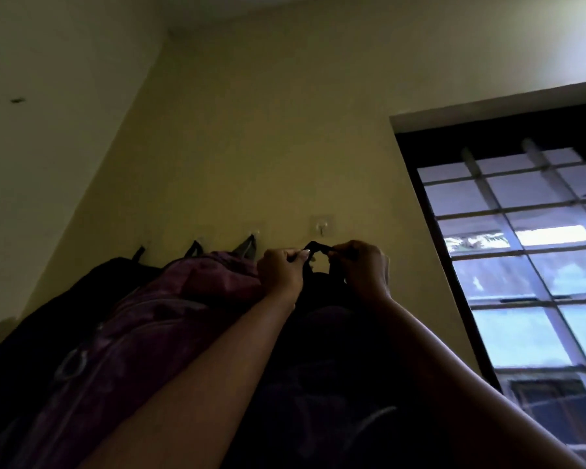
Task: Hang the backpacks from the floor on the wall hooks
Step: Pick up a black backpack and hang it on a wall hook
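Note:
I hold a dark backpack up against the yellow wall by its top loop. My left hand pinches the loop's left end and my right hand pinches its right end. The loop sits just below a clear stick-on hook, apart from it. To the left a maroon backpack hangs by its loop on another hook. Further left a black backpack hangs from its own strap.
A dark-framed window with white bars fills the right side, close to my right arm. The wall corner runs up at the left, and the ceiling is above. The room is dim.

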Motion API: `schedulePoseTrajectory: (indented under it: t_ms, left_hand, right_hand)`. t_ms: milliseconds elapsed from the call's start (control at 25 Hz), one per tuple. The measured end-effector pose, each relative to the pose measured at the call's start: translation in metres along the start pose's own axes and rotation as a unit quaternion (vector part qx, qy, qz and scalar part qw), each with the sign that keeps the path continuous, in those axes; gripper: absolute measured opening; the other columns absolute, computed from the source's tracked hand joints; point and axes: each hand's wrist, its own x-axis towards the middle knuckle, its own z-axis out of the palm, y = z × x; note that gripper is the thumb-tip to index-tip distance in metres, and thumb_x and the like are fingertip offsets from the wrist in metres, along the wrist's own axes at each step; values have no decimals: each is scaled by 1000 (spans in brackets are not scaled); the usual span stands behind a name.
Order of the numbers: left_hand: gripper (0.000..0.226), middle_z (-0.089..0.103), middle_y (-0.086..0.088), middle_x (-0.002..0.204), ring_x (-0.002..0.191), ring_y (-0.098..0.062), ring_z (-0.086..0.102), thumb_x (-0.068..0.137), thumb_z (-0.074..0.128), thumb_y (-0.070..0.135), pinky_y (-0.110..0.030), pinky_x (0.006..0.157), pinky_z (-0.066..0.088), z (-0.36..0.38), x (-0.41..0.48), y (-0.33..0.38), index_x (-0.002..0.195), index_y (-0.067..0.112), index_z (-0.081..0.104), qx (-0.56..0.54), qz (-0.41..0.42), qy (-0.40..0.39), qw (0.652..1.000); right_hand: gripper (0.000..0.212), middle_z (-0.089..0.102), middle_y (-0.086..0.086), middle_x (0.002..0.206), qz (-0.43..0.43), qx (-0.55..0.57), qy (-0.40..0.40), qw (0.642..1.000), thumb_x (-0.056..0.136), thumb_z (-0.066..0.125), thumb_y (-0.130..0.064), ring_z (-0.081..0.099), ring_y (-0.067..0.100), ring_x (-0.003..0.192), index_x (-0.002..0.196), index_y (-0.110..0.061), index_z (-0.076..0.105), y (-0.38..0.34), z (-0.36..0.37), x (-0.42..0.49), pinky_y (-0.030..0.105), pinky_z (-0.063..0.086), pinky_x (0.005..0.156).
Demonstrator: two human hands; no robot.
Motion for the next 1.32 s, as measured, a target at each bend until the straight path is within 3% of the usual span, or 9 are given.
schedulePoseTrajectory:
  t_ms: [120,240,400,560,760,1000,1080,1240,1320]
  left_hand:
    - [28,72,-19,108,102,-28,67,87,62,18,-35,86,54,28,30,-5,107,-1,69,33,49,35,998]
    - [28,70,-19,112,106,-27,65,88,60,16,-33,90,52,54,55,-1,109,-2,67,70,81,66,992]
    - [29,67,-19,118,113,-26,62,90,57,14,-26,94,47,71,80,-8,113,-3,64,102,102,86,986]
    - [29,69,-19,114,109,-26,64,87,62,17,-28,89,49,74,94,-23,109,-2,67,122,72,97,985]
    - [29,74,-19,96,90,-29,70,71,78,20,-27,65,48,61,102,-23,89,-3,74,95,-21,62,993]
    - [26,74,-19,96,92,-29,70,75,75,20,-32,76,54,57,70,-21,89,-2,73,118,-10,54,992]
    - [24,73,-18,101,94,-27,68,78,71,17,-28,76,51,52,63,-15,93,-1,72,123,12,42,992]
    - [28,72,-17,102,99,-26,66,87,61,23,-24,72,42,37,40,14,99,0,70,182,34,-19,982]
    - [40,69,-24,92,95,-32,65,91,52,33,-32,68,44,30,29,24,93,-4,67,214,18,-32,976]
  right_hand:
    - [21,75,8,99,-20,22,5,1000,83,67,-21,65,17,81,100,-12,73,18,10,43,19,42,58]
    - [22,74,11,102,-46,41,14,998,82,68,-20,65,18,85,102,-10,73,34,16,82,22,42,68]
    - [22,73,14,105,-53,50,11,997,80,69,-20,67,29,99,100,-10,74,40,24,112,33,52,83]
    - [18,74,15,102,-59,-3,-4,998,79,67,-20,67,31,97,95,-14,76,40,33,121,31,51,79]
    - [22,74,17,97,-29,-21,-4,999,72,73,-26,67,32,92,90,-14,76,37,33,118,26,44,67]
    - [21,74,17,100,-68,-46,-26,996,82,65,-25,68,32,92,96,-15,75,41,28,89,30,48,68]
    - [25,73,17,106,-85,-53,-45,994,88,57,-23,67,31,97,106,-14,72,41,25,78,31,49,73]
    - [33,68,18,117,-35,-24,-117,992,96,45,-25,61,32,109,121,-12,63,25,5,54,27,38,73]
    - [37,68,18,114,-5,6,-153,988,97,41,-30,62,30,103,122,-11,62,15,-7,41,28,41,74]
